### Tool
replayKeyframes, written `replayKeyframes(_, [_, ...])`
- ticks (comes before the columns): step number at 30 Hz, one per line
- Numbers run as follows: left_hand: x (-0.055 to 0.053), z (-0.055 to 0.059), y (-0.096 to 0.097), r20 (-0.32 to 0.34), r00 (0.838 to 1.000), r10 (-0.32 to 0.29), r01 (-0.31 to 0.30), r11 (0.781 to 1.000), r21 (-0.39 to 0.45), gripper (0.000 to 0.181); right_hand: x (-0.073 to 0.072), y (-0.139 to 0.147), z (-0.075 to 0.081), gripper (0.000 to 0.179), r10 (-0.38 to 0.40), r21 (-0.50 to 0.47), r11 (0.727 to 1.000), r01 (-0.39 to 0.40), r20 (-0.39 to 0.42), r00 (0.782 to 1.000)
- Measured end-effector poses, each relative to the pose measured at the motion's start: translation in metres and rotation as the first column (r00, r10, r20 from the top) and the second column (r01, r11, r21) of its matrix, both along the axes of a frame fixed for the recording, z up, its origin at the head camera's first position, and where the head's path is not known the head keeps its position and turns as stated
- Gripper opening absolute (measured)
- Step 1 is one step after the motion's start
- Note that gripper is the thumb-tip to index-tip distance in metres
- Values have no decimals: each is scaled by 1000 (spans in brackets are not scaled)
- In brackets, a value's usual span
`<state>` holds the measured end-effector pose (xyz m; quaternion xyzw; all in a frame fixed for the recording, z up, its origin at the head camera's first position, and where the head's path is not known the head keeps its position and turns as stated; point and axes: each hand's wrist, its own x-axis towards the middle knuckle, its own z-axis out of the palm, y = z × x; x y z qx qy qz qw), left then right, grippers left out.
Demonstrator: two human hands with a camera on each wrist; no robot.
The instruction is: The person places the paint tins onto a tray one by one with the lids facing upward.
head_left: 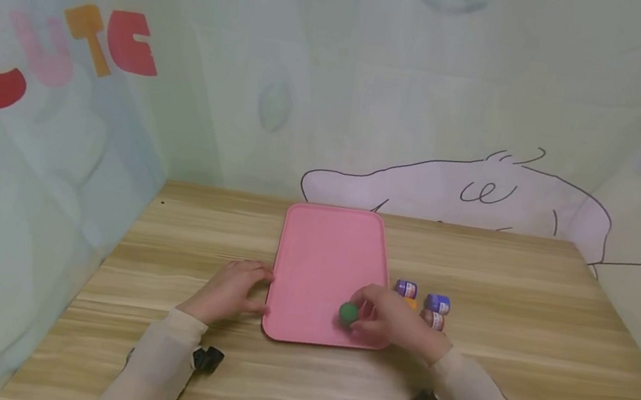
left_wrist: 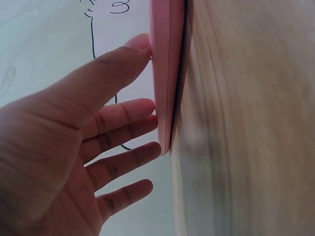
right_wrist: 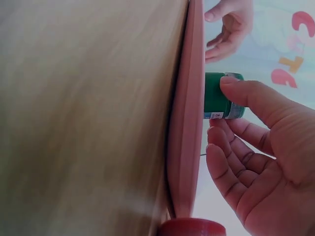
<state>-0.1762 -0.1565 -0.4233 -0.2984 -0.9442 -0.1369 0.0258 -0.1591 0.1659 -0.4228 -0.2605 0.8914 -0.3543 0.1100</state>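
Observation:
A pink tray (head_left: 328, 254) lies flat on the wooden table. At its left edge rests my left hand (head_left: 232, 290), fingers spread and fairly straight, the tips touching the rim. My right hand (head_left: 387, 316) is over the tray's near right part and pinches a small green jar (head_left: 348, 313) between thumb and fingers. In the right wrist view the green jar (right_wrist: 222, 96) has a lid and a small white label; its base is at or just behind the tray rim, and I cannot tell whether it touches the tray.
Right of the tray lie small jars: a purple one (head_left: 406, 288), a blue one (head_left: 438, 304), a brownish-red one (head_left: 432, 319) and an orange one (head_left: 410, 302) partly hidden by my right hand. A printed cloth (head_left: 239, 83) hangs behind the table.

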Motion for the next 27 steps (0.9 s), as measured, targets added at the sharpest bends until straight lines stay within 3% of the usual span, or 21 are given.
replayKeyframes(18, [-1,-1,0,11,1000,12,-12,1000,0,53,-1,-9,0,23,8,115,993,-1,-63,998])
replayKeyframes(27, [-1,-3,0,24,1000,13,-13,1000,12,53,1,-8,1,24,-17,113,993,19,-19,1000])
